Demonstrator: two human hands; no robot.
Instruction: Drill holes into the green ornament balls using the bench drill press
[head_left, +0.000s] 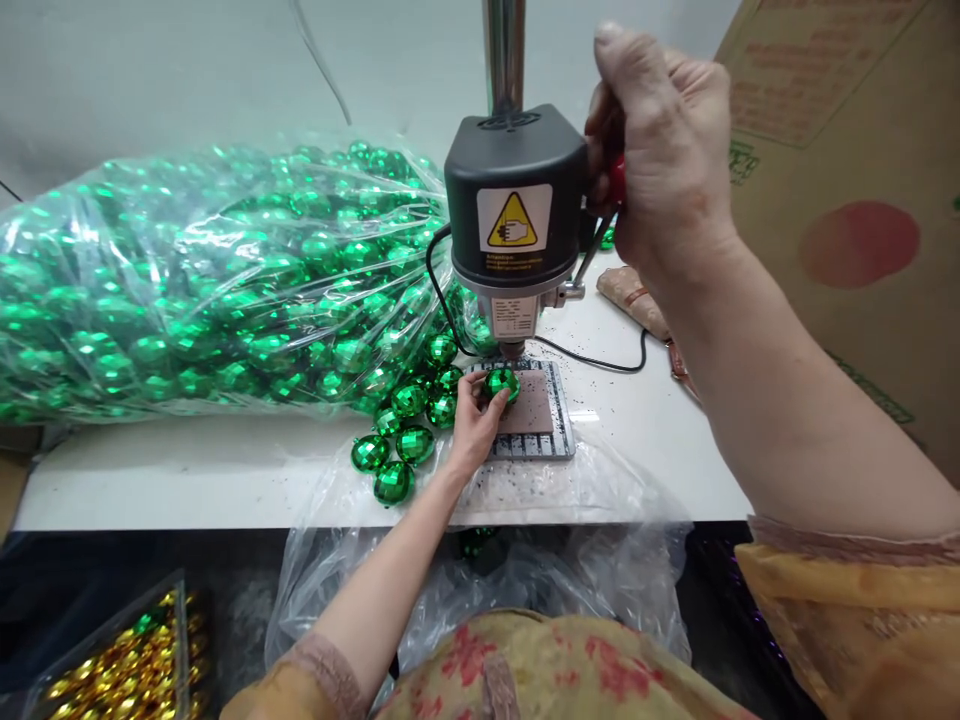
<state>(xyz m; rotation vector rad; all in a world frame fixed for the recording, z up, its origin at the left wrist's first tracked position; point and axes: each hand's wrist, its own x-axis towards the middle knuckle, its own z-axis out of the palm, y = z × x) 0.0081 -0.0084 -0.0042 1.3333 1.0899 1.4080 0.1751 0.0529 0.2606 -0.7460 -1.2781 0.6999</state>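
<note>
the left hand [474, 425] pinches a green ball [504, 386] between thumb and fingers, at the far left part of the board [536, 412] on the base [564, 446], just below the chuck [513, 350]. the right hand [675, 150] is curled round the red handle [617, 182] of the drill [514, 170]. loose balls [393, 482] lie left of the base, beside a stuffed clear bag [225, 290].

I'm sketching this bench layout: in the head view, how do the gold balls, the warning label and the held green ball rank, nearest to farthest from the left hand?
1. Held green ball: in the left hand.
2. Warning label: above, on the black machine housing.
3. Gold balls: far off, at lower left.
</note>
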